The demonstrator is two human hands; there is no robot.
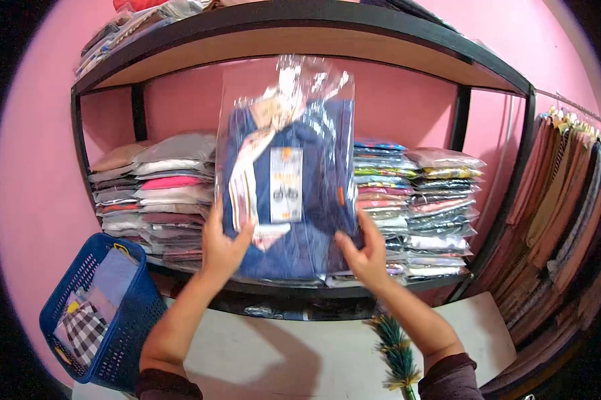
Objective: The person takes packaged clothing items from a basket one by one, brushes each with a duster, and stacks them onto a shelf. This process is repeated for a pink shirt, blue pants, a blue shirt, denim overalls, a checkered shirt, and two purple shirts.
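Between both hands, a clear plastic bag holding folded blue jeans [260,257] is held upright in front of the shelf. A pale printed scarf-like strip [246,177] and a white label [286,200] show through the plastic. My left hand [224,241] grips the lower left edge, thumb on the front. At the lower right edge, my right hand [364,252] grips it the same way, thumb in front. The fingers behind the bag are hidden.
Stacks of bagged folded clothes [174,193] fill the black-framed shelf [300,25], with more stacks [440,213] to the right. A blue basket [124,327] holds clothes at lower left. Garments hang [560,193] at right. A tinsel-like green strand [395,350] lies on the white surface [260,360].
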